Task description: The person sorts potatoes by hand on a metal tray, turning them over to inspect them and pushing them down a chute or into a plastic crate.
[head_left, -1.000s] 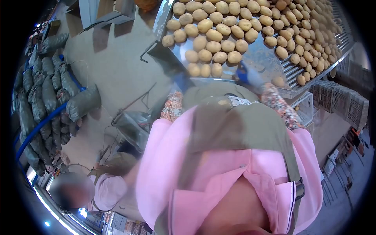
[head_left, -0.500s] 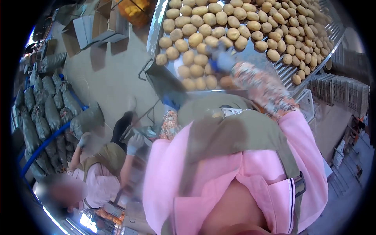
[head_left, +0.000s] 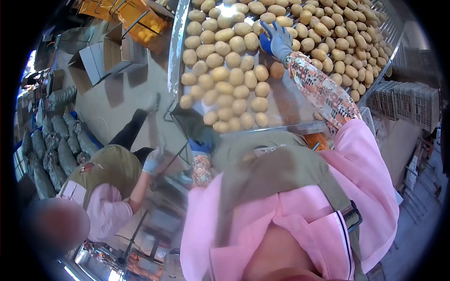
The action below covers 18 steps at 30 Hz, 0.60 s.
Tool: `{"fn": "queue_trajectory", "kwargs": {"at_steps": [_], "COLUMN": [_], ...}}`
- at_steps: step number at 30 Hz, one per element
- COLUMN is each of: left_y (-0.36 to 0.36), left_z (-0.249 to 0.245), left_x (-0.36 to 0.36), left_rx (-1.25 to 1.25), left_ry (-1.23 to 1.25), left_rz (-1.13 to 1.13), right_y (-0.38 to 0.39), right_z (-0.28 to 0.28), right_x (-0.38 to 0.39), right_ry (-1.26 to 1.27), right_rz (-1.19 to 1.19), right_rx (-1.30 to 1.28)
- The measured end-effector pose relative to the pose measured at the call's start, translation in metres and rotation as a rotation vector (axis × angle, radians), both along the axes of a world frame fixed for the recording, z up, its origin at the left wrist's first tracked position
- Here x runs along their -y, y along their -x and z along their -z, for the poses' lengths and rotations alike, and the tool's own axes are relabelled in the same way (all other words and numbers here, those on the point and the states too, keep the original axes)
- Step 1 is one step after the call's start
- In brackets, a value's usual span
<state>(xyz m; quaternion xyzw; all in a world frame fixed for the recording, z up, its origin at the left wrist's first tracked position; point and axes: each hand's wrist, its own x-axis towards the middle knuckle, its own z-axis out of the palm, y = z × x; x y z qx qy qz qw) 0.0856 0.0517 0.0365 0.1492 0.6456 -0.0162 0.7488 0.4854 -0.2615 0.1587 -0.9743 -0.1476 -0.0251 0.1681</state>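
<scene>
Many potatoes (head_left: 233,60) lie on a metal sorting table (head_left: 288,105). My right hand (head_left: 277,40), in a grey and blue glove, reaches over them with its fingers spread, touching or just above a few. A browner potato (head_left: 276,70) lies just below that hand. Down by the table's near left corner, my left hand (head_left: 200,146), in a blue glove, is beside a dark green sheet-like piece (head_left: 194,122), perhaps a sack or chute. Its fingers are mostly hidden, so I cannot see whether it grips anything.
To the left, a co-worker (head_left: 110,187) bends near piled full green sacks (head_left: 58,140). Cardboard boxes (head_left: 119,51) and an orange bag (head_left: 140,23) stand beyond. Stacked plastic crates (head_left: 415,103) are at the right. Metal rollers carry potatoes on the table's right side.
My right hand has moved away from my body, farther up the table, and its fingers have spread. More potatoes lie at the lower left. The co-worker has shifted; the sack near their hands is gone from there.
</scene>
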Motion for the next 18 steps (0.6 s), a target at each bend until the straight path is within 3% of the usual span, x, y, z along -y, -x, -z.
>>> {"fn": "queue_trajectory", "kwargs": {"at_steps": [1, 3, 5, 7, 8, 10, 13, 15, 18], "left_y": [0.001, 0.001, 0.018, 0.002, -0.022, -0.048, -0.038, -0.042, -0.032], "left_z": [-0.001, 0.010, 0.048, 0.017, -0.022, -0.049, -0.023, -0.034, -0.005], "left_x": [-0.001, 0.000, -0.007, 0.000, 0.010, 0.026, 0.014, 0.017, 0.006], "left_rx": [0.049, 0.096, 0.005, 0.007, -0.015, -0.057, 0.110, 0.317, 0.349], "left_ry": [0.027, 0.067, -0.190, -0.210, -0.132, -0.055, -0.059, -0.488, -0.359], "left_rz": [0.007, 0.031, 0.316, 0.298, 0.240, 0.162, 0.294, 0.715, 0.697], "right_y": [0.011, 0.053, 0.109, 0.148, 0.160, 0.182, 0.218, 0.232, 0.237], "right_z": [-0.019, 0.005, 0.004, 0.021, 0.018, 0.009, 0.012, 0.015, 0.015], "right_x": [-0.003, -0.019, -0.042, -0.048, -0.046, -0.030, 0.007, 0.023, 0.046], "right_ry": [0.134, 0.207, 0.259, 0.150, 0.142, 0.110, 0.114, 0.058, 0.051], "right_rz": [0.062, 0.001, -0.059, -0.121, -0.127, -0.273, -0.417, -0.407, -0.445], "right_rx": [-0.239, -0.244, -0.256, -0.288, -0.305, -0.221, -0.252, -0.330, -0.393]}}
